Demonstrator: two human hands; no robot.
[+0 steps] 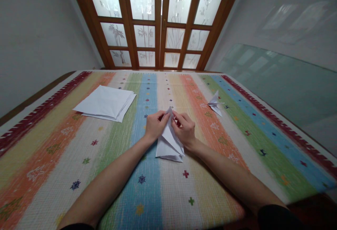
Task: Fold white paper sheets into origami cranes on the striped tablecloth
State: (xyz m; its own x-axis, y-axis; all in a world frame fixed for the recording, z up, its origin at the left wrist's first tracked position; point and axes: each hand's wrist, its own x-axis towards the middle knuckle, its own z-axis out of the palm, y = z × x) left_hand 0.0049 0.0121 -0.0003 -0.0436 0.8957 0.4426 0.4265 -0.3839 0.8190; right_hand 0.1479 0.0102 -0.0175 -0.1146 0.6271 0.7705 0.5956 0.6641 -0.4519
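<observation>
A white sheet of folded paper (170,142) lies at the middle of the table, its narrow tip pointing away from me and its wider, layered end toward me. My left hand (156,124) pinches the left edge near the tip between thumb and fingers. On the other side, my right hand (185,127) is closed on the right edge close to the same tip. The fingertips of both hands almost meet there and partly cover the paper. Farther right sits a small folded paper crane (215,103), apart from both hands.
A stack of white paper sheets (106,100) lies at the left. Beneath everything is a striped, patterned tablecloth (118,184). Wooden doors with glass panes (144,35) stand beyond the table's far edge, and a pale glass panel (279,86) runs along the right.
</observation>
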